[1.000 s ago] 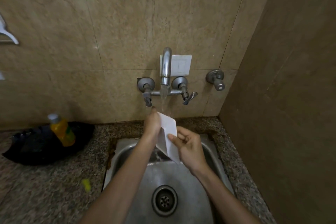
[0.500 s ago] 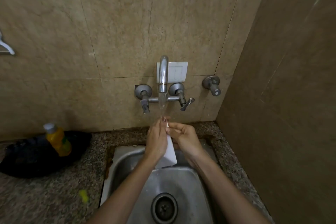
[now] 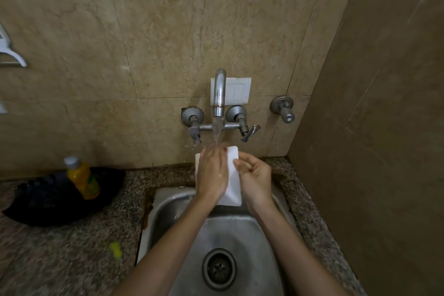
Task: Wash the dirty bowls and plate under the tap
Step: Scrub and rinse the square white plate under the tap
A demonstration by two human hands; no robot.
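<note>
Between both hands, over the sink [image 3: 240,230], a white plate [image 3: 231,191] sits under the running tap [image 3: 219,94]. The left hand [image 3: 212,173] lies flat on its face, fingers straight; the right hand [image 3: 255,178] grips its right edge.

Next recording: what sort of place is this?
Probably a home kitchen corner: a stainless steel sink set in a speckled granite counter, a chrome wall tap running on beige tiles, and a yellow plastic bottle.
</note>
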